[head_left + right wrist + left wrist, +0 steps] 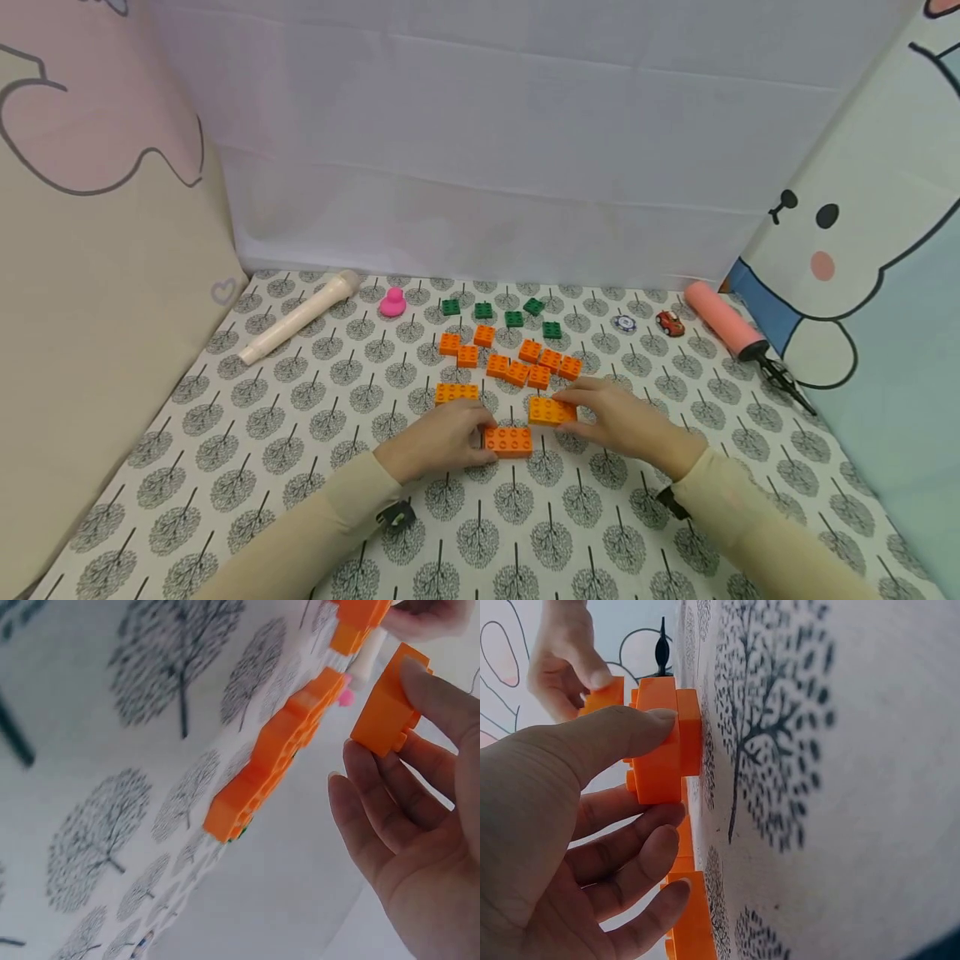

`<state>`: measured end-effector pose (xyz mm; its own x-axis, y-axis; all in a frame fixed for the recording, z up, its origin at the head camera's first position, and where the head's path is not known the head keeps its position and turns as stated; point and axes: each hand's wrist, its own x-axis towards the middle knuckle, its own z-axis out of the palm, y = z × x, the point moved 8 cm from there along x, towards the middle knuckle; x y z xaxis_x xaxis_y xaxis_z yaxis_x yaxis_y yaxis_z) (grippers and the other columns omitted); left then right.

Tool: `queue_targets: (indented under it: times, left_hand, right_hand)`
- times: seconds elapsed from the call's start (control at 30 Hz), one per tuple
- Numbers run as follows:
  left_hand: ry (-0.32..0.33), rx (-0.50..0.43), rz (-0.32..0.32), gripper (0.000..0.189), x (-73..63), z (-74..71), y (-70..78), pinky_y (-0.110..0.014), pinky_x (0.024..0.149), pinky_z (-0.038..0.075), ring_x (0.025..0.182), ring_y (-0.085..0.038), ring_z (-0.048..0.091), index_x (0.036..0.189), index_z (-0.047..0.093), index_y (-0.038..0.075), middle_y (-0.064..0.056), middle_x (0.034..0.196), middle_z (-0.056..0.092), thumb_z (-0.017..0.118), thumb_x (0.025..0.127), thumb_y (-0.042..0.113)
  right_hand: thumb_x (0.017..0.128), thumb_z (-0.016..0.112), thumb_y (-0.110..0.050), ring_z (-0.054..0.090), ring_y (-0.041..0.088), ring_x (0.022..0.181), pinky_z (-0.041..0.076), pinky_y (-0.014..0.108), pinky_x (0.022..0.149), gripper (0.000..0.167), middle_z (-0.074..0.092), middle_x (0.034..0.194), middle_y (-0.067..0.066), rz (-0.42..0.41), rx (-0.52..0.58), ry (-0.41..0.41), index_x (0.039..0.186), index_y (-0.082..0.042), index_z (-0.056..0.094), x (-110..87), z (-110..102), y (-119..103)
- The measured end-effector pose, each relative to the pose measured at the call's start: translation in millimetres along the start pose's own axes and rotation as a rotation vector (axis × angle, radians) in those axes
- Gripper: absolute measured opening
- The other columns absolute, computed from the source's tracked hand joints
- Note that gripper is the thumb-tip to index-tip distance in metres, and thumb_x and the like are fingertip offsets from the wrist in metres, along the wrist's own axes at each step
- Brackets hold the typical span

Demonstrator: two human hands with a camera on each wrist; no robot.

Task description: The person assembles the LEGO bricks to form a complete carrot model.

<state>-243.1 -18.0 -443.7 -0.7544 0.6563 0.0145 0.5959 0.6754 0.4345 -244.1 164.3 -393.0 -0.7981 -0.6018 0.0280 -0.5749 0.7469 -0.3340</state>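
In the head view, my left hand (442,437) grips an orange toy building brick (508,443) by its left end. The left wrist view shows my thumb on that brick (658,742), with more orange right beside it toward the cloth (691,731); whether the two are joined I cannot tell. My right hand (618,417) pinches a lighter orange brick (550,411) between thumb and fingers; in the right wrist view this brick (390,705) is held off the cloth. Another long orange brick (457,392) lies just beyond my left hand.
Small orange bricks (498,365) lie grouped beyond my hands, with small green bricks (513,319) behind them. Farther out are a white tube (300,317), a pink toy (393,302), a poker chip (624,323), a red toy car (670,323) and a pink-barrelled pump (726,320).
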Motion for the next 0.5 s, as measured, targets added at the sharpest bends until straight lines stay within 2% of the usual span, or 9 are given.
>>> queue_targets:
  times: [0.23,0.5]
  left_hand:
    - [0.003,0.015,0.008,0.041,-0.5,-0.6,0.2,-0.027,0.085,0.052,0.088,-0.007,0.056,0.117,0.070,0.014,0.004,0.107,0.067,0.077,0.086,0.040]
    - [0.007,0.036,0.029,0.042,-0.1,-1.7,2.0,-0.028,0.088,0.052,0.092,-0.008,0.059,0.118,0.070,0.014,0.003,0.109,0.068,0.076,0.086,0.039]
  right_hand:
    - [0.090,0.074,-0.031,0.062,0.016,0.104,0.054,0.039,0.091,0.046,0.064,0.118,0.001,-0.076,0.027,-0.023,0.129,-0.009,0.066,2.2,9,-21]
    - [0.089,0.074,-0.036,0.062,0.015,0.104,0.054,0.036,0.091,0.047,0.065,0.117,0.001,-0.112,0.015,-0.029,0.127,-0.009,0.068,4.3,17,-26]
